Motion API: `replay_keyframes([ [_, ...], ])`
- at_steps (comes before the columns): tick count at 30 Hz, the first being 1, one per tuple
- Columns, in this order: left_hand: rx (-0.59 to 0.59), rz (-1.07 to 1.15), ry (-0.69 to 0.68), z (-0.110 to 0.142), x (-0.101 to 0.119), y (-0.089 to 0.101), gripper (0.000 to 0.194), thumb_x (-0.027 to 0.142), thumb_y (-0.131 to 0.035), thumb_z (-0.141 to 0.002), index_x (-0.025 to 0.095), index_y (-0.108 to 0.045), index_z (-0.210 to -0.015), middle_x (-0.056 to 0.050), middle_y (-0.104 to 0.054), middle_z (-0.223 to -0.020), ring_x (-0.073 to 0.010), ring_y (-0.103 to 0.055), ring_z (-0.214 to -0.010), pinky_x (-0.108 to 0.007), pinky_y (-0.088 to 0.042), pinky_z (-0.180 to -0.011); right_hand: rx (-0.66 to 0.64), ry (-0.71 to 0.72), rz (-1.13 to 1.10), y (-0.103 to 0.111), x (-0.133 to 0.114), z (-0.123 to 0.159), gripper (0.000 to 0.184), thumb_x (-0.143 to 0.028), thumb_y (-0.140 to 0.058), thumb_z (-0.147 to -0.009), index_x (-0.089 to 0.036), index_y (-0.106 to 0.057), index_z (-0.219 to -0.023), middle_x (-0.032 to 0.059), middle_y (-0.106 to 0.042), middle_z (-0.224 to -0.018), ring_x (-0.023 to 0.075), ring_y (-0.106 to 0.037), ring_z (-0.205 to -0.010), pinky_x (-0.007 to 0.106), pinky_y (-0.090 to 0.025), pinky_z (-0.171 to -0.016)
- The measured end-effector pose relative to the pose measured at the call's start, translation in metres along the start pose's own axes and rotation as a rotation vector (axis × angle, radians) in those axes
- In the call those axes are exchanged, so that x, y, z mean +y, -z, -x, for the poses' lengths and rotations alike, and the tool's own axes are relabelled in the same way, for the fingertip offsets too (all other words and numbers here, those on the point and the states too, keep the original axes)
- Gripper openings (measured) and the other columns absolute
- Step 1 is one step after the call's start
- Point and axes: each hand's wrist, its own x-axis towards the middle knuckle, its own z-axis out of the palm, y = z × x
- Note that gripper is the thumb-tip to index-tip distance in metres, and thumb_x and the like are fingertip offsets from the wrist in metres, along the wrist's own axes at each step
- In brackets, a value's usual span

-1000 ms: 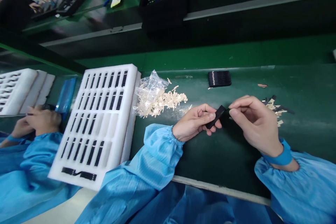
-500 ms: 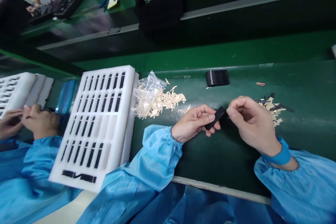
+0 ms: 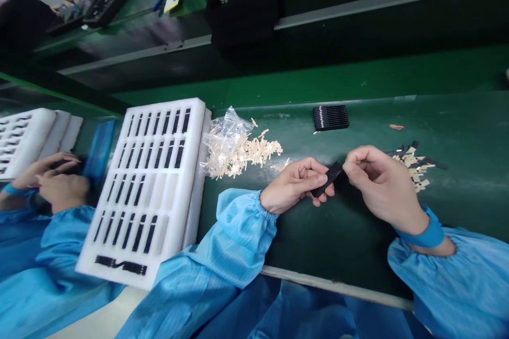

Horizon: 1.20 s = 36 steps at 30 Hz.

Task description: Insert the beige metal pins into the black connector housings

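My left hand (image 3: 296,183) grips a small black rectangular block (image 3: 328,179), tilted up to the right above the green bench. Thumb and fingers of my right hand (image 3: 377,180) are pinched together at the block's upper right end; whatever lies between those fingertips is too small to make out. Behind that hand lies a small heap of pale and dark flat pieces (image 3: 419,169), partly hidden by it. Farther back stands a ribbed black part with a row of pale tips (image 3: 331,117). Left of my left hand spreads a pile of cream-coloured flat pieces (image 3: 254,152).
A clear plastic bag (image 3: 230,130) rests on the cream pile. Beside it leans a white foam tray (image 3: 159,185) with rows of black strips. At far left a co-worker's hands (image 3: 63,185) work near a blue object (image 3: 99,151). A black bin (image 3: 244,10) sits above the bench.
My hands and the black block have hardly moved. The co-worker's hands at far left have shifted, with one raised over the other.
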Motion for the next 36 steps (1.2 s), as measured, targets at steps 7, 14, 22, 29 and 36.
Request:
replay_keyframes([
  [7,0.059,-0.016,0.007,0.000,0.001,-0.001,0.039,0.042,-0.081,-0.084,0.013,-0.060,-0.099,-0.003,-0.070,-0.079,-0.0074,-0.064,-0.061,-0.018,-0.051,-0.057,0.089,-0.088,-0.019,-0.001,0.002,-0.003,0.024,-0.043,-0.072,-0.092,-0.021,-0.064,-0.089,-0.0033,-0.053,-0.062,0.0107,-0.046,-0.050,0.023,-0.035,-0.045],
  [14,-0.022,0.044,-0.048,-0.002,-0.001,0.002,0.041,0.045,-0.081,-0.083,0.013,-0.060,-0.099,-0.004,-0.070,-0.079,-0.0078,-0.063,-0.060,-0.018,-0.050,-0.055,-0.112,-0.055,-0.075,-0.003,0.004,0.004,0.035,-0.050,-0.063,-0.099,-0.023,-0.073,-0.119,-0.0011,-0.053,-0.068,0.0129,-0.047,-0.055,0.026,-0.040,-0.051],
  [22,-0.099,0.078,-0.012,-0.002,-0.004,0.003,0.039,0.043,-0.081,-0.084,0.014,-0.058,-0.098,-0.004,-0.071,-0.077,-0.0091,-0.065,-0.061,-0.018,-0.050,-0.055,-0.132,-0.159,-0.387,-0.015,0.006,0.013,0.026,-0.046,-0.065,-0.098,-0.021,-0.073,-0.097,0.0023,-0.059,-0.077,0.0138,-0.049,-0.057,0.028,-0.039,-0.052],
  [29,-0.063,0.001,-0.017,-0.003,-0.005,0.003,0.036,0.042,-0.078,-0.086,0.014,-0.058,-0.097,-0.004,-0.072,-0.077,-0.0086,-0.065,-0.060,-0.018,-0.050,-0.054,-0.167,-0.357,-0.480,-0.016,0.003,0.007,0.035,-0.052,-0.060,-0.099,-0.020,-0.071,-0.092,-0.0015,-0.050,-0.056,0.0149,-0.049,-0.051,0.027,-0.036,-0.048],
  [36,0.315,-0.340,-0.309,-0.006,-0.008,-0.002,0.038,0.048,-0.072,-0.090,0.014,-0.059,-0.102,-0.005,-0.076,-0.082,-0.0092,-0.066,-0.064,-0.023,-0.054,-0.063,0.126,-0.110,0.000,-0.008,0.009,0.002,0.028,-0.046,-0.065,-0.097,-0.019,-0.072,-0.097,-0.0015,-0.057,-0.067,0.0118,-0.050,-0.054,0.026,-0.039,-0.051],
])
